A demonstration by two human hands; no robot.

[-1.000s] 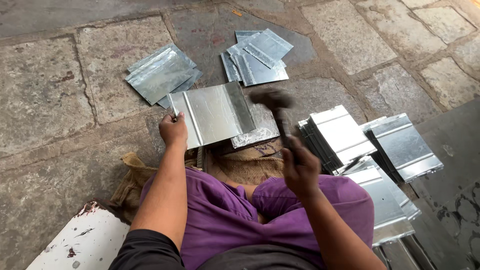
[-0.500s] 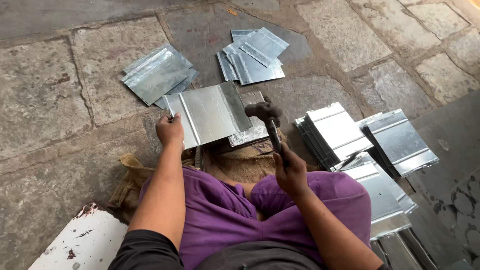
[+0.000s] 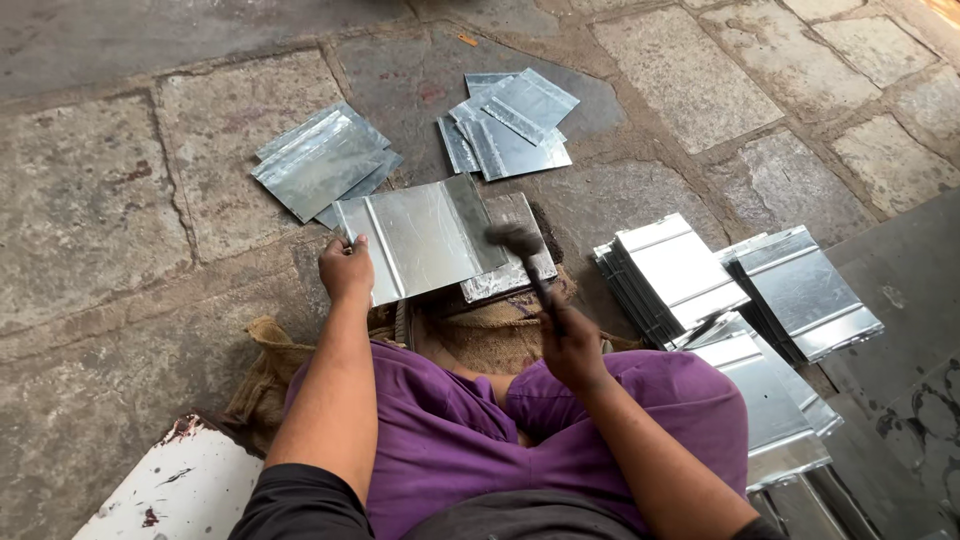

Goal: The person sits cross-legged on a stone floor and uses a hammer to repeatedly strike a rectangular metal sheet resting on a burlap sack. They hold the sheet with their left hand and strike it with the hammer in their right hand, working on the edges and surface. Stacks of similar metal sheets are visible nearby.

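I sit on a stone floor with purple trousers over my crossed legs. My left hand point(image 3: 345, 270) grips the left edge of a shiny metal sheet point(image 3: 420, 235) that lies over a block on burlap. My right hand point(image 3: 572, 345) holds a hammer point(image 3: 522, 250) by its handle. The blurred hammer head sits over the sheet's right edge, above a second smaller metal piece point(image 3: 510, 270) under it.
Two piles of flat metal sheets lie ahead, one on the left point(image 3: 320, 162) and one in the middle point(image 3: 510, 125). Stacks of ribbed sheets point(image 3: 680, 270) stand at my right, with more point(image 3: 805, 290) beyond. A white painted object point(image 3: 170, 490) sits at lower left.
The hammer has come down from a raised position to the sheet's right edge. My right hand dropped with it. The left hand kept its hold on the sheet.
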